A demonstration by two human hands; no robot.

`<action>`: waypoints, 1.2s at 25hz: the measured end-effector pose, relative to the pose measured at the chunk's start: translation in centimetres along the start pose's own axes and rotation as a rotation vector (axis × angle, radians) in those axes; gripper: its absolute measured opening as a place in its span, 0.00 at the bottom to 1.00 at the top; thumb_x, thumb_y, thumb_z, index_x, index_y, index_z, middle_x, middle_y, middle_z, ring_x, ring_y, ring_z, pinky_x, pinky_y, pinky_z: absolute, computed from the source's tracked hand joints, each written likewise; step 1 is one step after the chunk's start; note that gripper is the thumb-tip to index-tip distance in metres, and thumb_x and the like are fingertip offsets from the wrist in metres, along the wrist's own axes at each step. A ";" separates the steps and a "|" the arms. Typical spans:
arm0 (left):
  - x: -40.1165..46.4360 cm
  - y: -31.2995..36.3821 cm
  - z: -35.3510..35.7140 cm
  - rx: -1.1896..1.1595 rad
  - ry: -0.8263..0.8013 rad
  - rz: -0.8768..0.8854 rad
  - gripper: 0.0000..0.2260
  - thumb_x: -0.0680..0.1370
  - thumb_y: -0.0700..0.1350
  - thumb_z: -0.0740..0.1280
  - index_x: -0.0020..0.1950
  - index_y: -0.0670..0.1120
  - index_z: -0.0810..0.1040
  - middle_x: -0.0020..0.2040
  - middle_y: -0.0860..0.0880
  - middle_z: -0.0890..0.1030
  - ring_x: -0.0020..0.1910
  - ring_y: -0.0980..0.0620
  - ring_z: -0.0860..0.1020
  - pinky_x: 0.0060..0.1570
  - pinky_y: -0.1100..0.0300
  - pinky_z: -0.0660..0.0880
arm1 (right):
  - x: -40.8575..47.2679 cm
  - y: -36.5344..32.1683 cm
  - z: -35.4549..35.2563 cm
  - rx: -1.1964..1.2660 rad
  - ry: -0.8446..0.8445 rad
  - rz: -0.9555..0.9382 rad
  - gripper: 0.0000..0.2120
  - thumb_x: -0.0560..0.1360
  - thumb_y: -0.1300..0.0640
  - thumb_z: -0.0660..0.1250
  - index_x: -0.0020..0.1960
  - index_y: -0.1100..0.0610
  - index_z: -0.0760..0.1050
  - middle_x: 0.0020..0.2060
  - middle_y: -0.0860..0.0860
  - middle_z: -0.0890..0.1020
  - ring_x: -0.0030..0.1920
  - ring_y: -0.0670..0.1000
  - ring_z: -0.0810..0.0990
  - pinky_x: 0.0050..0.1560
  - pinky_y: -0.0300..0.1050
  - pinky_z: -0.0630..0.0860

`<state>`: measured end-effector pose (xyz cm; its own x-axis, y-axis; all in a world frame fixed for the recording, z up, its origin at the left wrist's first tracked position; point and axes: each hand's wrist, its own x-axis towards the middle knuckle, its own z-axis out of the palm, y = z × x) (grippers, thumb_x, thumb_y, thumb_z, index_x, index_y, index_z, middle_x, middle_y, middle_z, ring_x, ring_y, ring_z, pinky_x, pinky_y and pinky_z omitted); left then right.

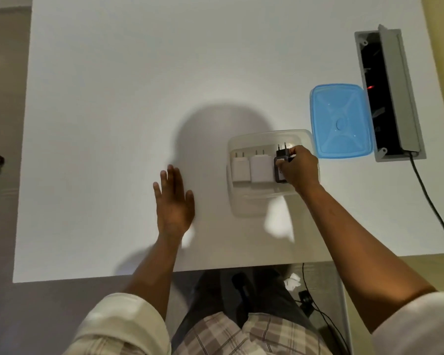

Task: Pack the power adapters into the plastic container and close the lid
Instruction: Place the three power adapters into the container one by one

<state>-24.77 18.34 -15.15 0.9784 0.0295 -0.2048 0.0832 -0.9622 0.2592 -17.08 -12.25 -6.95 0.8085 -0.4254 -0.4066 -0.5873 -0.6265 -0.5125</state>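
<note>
A clear plastic container (244, 203) stands on the white table, right of centre. Two white power adapters lie side by side in it, a smaller one (240, 170) on the left and a larger one (260, 171) beside it, prongs pointing away from me. My right hand (299, 170) reaches into the container's right part and grips a black power adapter (280, 162), prongs also pointing away. My left hand (174, 201) hovers flat over the table left of the container, fingers spread, holding nothing. The blue lid (341, 121) lies on the table just beyond the container's right corner.
A grey recessed socket box (392, 98) with its flap up sits at the table's right edge, behind the lid; a black cable (431, 201) runs from it toward me. The table's near edge (139, 276) is close to my body.
</note>
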 end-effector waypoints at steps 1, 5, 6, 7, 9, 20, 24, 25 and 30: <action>-0.2 1.1 0.2 0.015 -0.018 0.019 0.30 0.83 0.52 0.49 0.81 0.41 0.45 0.82 0.42 0.48 0.82 0.42 0.48 0.79 0.42 0.47 | 0.0 0.0 0.2 -0.005 -0.008 -0.023 0.15 0.75 0.58 0.70 0.58 0.64 0.76 0.53 0.61 0.83 0.53 0.62 0.79 0.46 0.41 0.68; -0.2 3.6 0.6 0.039 -0.094 0.083 0.30 0.82 0.52 0.48 0.81 0.42 0.44 0.83 0.43 0.46 0.82 0.44 0.46 0.79 0.42 0.48 | 0.2 0.4 0.0 -0.003 -0.011 -0.062 0.17 0.75 0.59 0.70 0.61 0.64 0.76 0.54 0.61 0.83 0.54 0.62 0.81 0.48 0.41 0.69; -0.1 3.9 0.7 0.032 -0.096 0.083 0.30 0.82 0.51 0.48 0.81 0.42 0.44 0.83 0.43 0.46 0.82 0.44 0.46 0.79 0.42 0.47 | 0.2 0.4 -0.2 -0.012 0.000 -0.069 0.17 0.74 0.60 0.70 0.61 0.64 0.75 0.54 0.61 0.83 0.54 0.63 0.81 0.49 0.42 0.70; -0.1 4.0 0.7 0.024 -0.098 0.084 0.30 0.82 0.51 0.49 0.81 0.42 0.44 0.83 0.43 0.46 0.82 0.44 0.45 0.79 0.42 0.46 | 0.1 0.4 -0.3 -0.035 0.018 -0.085 0.17 0.74 0.61 0.70 0.62 0.64 0.75 0.54 0.62 0.83 0.54 0.64 0.81 0.49 0.44 0.72; -0.2 4.0 0.6 0.015 -0.104 0.087 0.30 0.83 0.50 0.50 0.81 0.42 0.44 0.83 0.44 0.45 0.82 0.44 0.44 0.79 0.42 0.44 | -0.2 0.5 -0.3 -0.129 0.062 -0.159 0.16 0.74 0.64 0.68 0.62 0.65 0.73 0.52 0.63 0.83 0.52 0.65 0.81 0.47 0.46 0.74; -0.2 4.8 -0.5 0.010 -0.157 0.076 0.29 0.84 0.48 0.51 0.81 0.42 0.43 0.82 0.44 0.44 0.82 0.46 0.42 0.80 0.48 0.46 | -1.0 1.1 0.1 -0.291 0.033 -0.274 0.23 0.71 0.61 0.73 0.64 0.63 0.73 0.55 0.62 0.79 0.52 0.63 0.81 0.50 0.51 0.78; 0.1 5.2 -0.7 0.004 -0.177 0.130 0.28 0.84 0.47 0.51 0.81 0.42 0.43 0.82 0.45 0.43 0.81 0.48 0.41 0.80 0.51 0.43 | -1.2 1.1 0.2 -0.213 0.057 -0.315 0.20 0.71 0.61 0.72 0.61 0.63 0.75 0.54 0.62 0.79 0.51 0.63 0.80 0.48 0.48 0.76; 0.1 5.3 -0.7 -0.002 -0.186 0.135 0.29 0.84 0.48 0.51 0.81 0.42 0.42 0.82 0.45 0.43 0.81 0.49 0.40 0.80 0.52 0.42 | -1.3 1.1 0.2 -0.194 0.066 -0.332 0.19 0.72 0.60 0.72 0.60 0.63 0.75 0.53 0.62 0.80 0.51 0.63 0.80 0.47 0.47 0.75; 0.1 5.9 -0.9 -0.016 -0.194 0.124 0.30 0.83 0.48 0.52 0.81 0.41 0.43 0.82 0.44 0.43 0.81 0.48 0.42 0.79 0.53 0.42 | -1.3 1.4 0.2 -0.167 0.057 -0.354 0.15 0.75 0.59 0.68 0.60 0.64 0.74 0.53 0.62 0.79 0.52 0.63 0.79 0.48 0.49 0.75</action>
<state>-24.01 12.91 -12.76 0.9267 -0.1431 -0.3474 -0.0311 -0.9507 0.3086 -18.93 -12.45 -7.35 0.9634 -0.1969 -0.1819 -0.2618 -0.8367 -0.4811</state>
